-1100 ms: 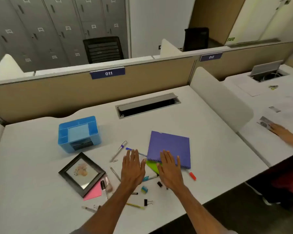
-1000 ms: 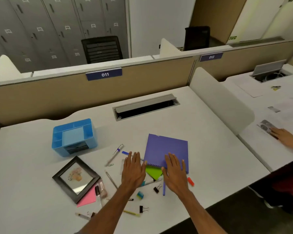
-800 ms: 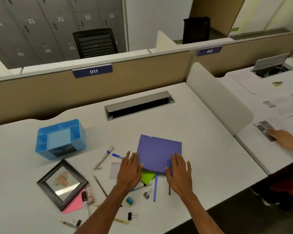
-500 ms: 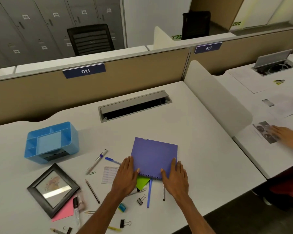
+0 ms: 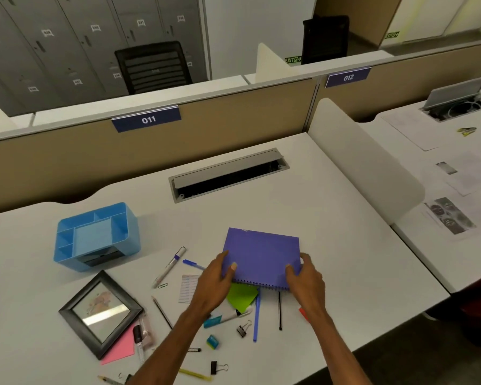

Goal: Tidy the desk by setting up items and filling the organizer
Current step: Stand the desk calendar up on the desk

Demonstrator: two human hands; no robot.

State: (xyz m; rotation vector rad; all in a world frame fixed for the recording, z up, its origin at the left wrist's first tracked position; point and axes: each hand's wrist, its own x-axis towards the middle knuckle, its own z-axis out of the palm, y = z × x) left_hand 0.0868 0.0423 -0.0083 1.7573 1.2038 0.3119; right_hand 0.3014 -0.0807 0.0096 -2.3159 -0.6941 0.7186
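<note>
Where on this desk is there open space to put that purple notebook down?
The desk is bare right of the purple notebook, up to the white divider, and behind it toward the cable slot. Left of the picture frame is bare too. It is crowded in front of the notebook, among pens, clips and sticky notes.

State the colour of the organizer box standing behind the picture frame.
The organizer is light blue, with a dark drawer at its front; the head view shows it best.

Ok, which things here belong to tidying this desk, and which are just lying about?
Job: purple notebook gripped by left hand and right hand, blue organizer, picture frame, white marker, binder clip.
Lying about: printed papers on the neighbouring desk, black chair.
</note>
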